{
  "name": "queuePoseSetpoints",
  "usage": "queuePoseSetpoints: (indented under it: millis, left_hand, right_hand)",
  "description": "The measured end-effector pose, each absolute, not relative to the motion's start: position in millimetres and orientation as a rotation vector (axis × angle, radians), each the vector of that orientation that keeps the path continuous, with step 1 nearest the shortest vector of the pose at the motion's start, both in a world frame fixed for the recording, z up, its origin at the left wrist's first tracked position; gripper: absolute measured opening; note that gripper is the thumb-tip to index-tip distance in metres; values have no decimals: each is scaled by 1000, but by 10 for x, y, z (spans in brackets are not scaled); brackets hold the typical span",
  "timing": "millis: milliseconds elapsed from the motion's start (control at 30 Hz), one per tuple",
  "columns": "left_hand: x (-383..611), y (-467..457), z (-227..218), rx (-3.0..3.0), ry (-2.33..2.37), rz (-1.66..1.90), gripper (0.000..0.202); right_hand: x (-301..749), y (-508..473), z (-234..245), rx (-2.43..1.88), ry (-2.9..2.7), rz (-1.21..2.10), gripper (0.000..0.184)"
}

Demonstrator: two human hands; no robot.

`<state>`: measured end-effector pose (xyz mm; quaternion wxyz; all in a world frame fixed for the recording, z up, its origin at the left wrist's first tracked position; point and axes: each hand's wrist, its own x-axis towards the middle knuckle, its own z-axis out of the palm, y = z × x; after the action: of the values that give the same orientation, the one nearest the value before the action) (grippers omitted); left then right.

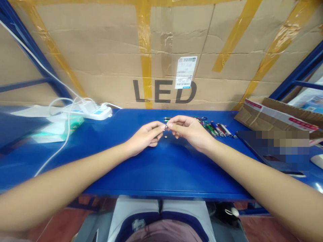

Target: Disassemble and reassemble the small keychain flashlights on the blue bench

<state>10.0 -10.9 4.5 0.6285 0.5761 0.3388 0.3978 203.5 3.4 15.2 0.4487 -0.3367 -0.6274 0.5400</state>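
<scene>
My left hand and my right hand meet above the middle of the blue table. Both are closed in a pinch, thumb against finger, on a tiny shiny metal part whose exact kind is too small to tell. Just below them a small round metal piece lies on the tabletop. Behind the fingertips the end of a green metal tube shows, partly hidden by my right hand. To the right of that hand several slim metal tubes, like keychain penlights in green, blue, red and black, lie side by side.
At the left a white power strip with cables sits beside a green-and-white packet. An open cardboard box and a dark flat object are at the right. A large carton marked LED stands behind the table.
</scene>
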Motion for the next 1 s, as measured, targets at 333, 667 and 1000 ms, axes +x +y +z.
queuePoseSetpoints:
  millis: [333,667,1000]
  left_hand:
    - [118,-118,28,1344,719,890,30]
    - [73,-102,76,1249,678,820,27]
    - [-10,-81,146,1234,652,600,25]
  right_hand:
    - [1999,15,124,-787,-1572,1340,32]
    - [2013,42,112,-750,-1660,1298,30]
    - [2184,-21,253,-640,-2476,383,18]
